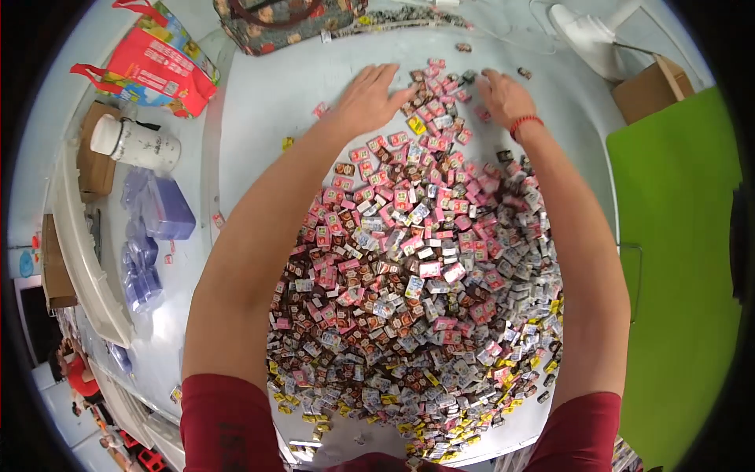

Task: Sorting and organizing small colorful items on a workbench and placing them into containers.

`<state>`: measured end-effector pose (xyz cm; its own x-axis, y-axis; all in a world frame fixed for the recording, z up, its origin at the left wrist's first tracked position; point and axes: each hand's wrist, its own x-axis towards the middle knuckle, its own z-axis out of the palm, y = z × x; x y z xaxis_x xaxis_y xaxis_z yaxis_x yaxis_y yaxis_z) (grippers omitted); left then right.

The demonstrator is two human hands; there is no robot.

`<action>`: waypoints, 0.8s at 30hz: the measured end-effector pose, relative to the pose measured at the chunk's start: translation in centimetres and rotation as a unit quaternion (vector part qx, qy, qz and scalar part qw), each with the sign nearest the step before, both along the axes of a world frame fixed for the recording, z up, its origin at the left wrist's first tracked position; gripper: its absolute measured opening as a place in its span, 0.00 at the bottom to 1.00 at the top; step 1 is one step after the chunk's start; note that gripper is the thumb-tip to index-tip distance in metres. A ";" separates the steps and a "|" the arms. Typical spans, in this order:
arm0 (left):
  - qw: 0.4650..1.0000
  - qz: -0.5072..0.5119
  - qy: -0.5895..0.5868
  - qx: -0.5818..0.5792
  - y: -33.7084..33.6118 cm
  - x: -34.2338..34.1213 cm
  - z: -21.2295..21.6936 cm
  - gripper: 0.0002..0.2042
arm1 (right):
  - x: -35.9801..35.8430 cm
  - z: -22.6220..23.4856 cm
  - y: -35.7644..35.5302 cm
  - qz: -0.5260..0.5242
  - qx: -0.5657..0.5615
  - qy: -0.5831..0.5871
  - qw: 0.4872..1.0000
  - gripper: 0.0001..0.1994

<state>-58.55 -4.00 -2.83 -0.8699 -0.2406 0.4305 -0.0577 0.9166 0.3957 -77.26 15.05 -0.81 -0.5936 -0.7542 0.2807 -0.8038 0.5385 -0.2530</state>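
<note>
A large pile of tiny carton-shaped pieces [409,259] spreads over the white table [267,102] between my forearms. The pieces are pink, brown, white, grey and yellow. Both arms reach to the pile's far, narrow end. My left hand [368,101] lies along its left side, fingers stretched and thumb apart, nearly touching several brown pieces. Across from it, my right hand [505,97] rests at the right side with its fingers extended down toward the table, beside a few dark and pink pieces. Neither hand shows a piece in its grip.
At the back left are a patterned handbag [275,23] and a red shopping bag [165,67]. A white bottle [138,144] and purple-blue plastic containers [167,208] sit along the left. On the right are a cardboard box [649,86] and a green board [676,236].
</note>
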 end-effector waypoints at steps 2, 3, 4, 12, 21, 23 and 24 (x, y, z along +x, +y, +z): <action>0.997 0.011 0.000 -0.073 1.2 -1.5 -1.5 0.26 | 0.2 -0.4 -1.1 0.016 0.027 0.041 0.999 0.14; 0.998 0.012 -0.014 -0.065 1.6 -0.9 -1.4 0.26 | 1.7 -0.5 -1.4 0.019 0.034 0.028 0.999 0.14; 0.997 -0.064 -0.030 -0.017 2.6 -0.1 -0.7 0.26 | 3.9 -0.3 -1.0 0.061 0.032 0.037 0.997 0.14; 0.963 -0.081 -0.120 0.226 7.7 9.9 4.8 0.26 | 10.8 2.6 7.7 0.103 0.055 -0.038 0.992 0.15; 0.919 0.038 -0.300 0.254 9.1 9.2 6.5 0.33 | 10.9 1.8 7.7 0.170 0.157 -0.126 0.965 0.17; 0.916 0.072 -0.270 0.290 9.4 9.8 6.3 0.35 | 12.0 2.3 8.0 0.255 0.166 -0.048 0.951 0.17; 0.915 0.073 -0.271 0.289 9.7 10.0 6.3 0.35 | 12.4 3.0 7.9 0.255 0.166 -0.049 0.951 0.17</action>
<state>-48.58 5.75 3.50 -0.8590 -0.4219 -0.2901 -0.4932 0.5295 0.6901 -64.84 22.90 2.18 -0.1369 -0.9887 -0.0614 -0.9631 0.1473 -0.2252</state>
